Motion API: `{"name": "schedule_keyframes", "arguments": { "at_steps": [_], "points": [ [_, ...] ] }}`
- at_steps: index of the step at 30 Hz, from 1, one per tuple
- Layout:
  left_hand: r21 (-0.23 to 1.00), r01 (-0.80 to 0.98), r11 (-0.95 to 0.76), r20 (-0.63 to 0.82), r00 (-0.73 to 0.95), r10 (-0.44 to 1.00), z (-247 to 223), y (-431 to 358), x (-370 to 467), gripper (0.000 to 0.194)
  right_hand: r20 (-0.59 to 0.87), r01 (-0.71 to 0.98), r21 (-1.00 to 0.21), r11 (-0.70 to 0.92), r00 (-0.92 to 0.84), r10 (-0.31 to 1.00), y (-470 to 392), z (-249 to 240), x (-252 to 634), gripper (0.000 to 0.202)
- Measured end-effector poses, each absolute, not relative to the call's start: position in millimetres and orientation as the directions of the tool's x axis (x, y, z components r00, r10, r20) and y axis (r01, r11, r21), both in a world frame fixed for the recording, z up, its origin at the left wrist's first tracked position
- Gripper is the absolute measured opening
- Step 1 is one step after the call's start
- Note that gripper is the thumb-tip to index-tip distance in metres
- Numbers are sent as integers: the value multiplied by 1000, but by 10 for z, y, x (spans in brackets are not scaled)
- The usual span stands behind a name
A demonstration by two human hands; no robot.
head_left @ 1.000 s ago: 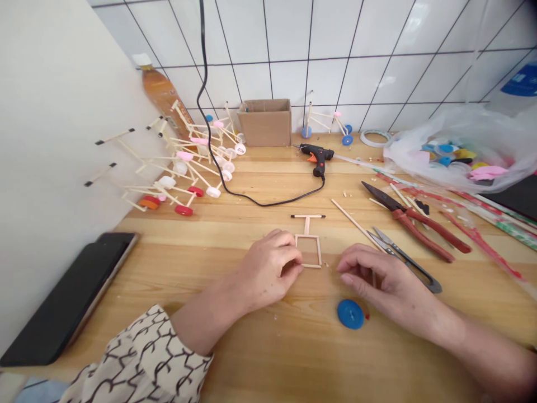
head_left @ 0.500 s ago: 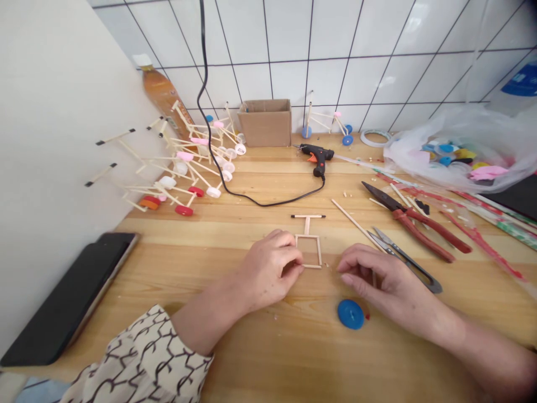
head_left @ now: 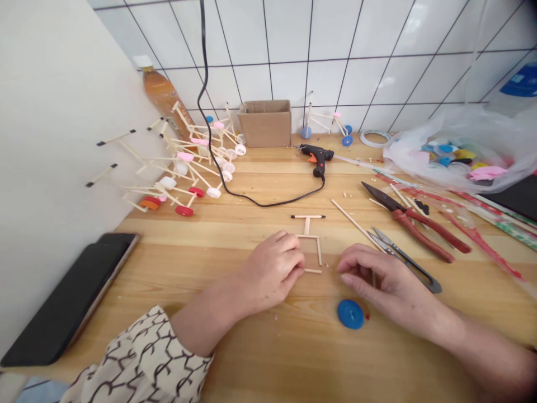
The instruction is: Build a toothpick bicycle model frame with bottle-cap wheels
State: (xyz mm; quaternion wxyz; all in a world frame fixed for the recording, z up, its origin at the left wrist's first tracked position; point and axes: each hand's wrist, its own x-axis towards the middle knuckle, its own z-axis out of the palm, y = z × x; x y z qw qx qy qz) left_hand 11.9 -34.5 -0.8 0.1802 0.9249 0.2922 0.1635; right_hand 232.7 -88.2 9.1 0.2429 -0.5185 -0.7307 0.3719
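My left hand (head_left: 274, 271) is closed in a pinch on a thin wooden stick (head_left: 312, 271) at the near side of a small stick frame (head_left: 319, 251). This stick lies apart from the frame's right side piece. Part of the frame's left side is hidden behind my fingers. A short piece joins the frame's far side to a black-tipped crossbar (head_left: 308, 216). To the right, my right hand (head_left: 384, 280) rests on the table, loosely curled, thumb and forefinger slightly apart; I see nothing clearly held. Just below its thumb lies a blue button-like disc (head_left: 351, 314).
Snips (head_left: 409, 260), pliers (head_left: 413, 221) and a loose stick (head_left: 352, 218) lie right. Behind are a glue gun (head_left: 316, 157) with its cord, a cardboard box (head_left: 265, 124) and a plastic bag (head_left: 461, 151). Several stick models (head_left: 184, 162) and a phone (head_left: 71, 296) are left.
My left hand has shifted the near stick slightly toward me, so a gap now shows between it and the frame's right side piece. My right hand has stayed put.
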Motion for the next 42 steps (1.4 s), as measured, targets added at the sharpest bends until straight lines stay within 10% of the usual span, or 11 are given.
{"name": "schedule_keyframes", "arguments": {
  "at_steps": [42],
  "points": [
    [435,522,-734,362,644,673,-31,-323,102,13,-52,581,-795,173,-350,935,-873,99,2324,10]
  ]
}}
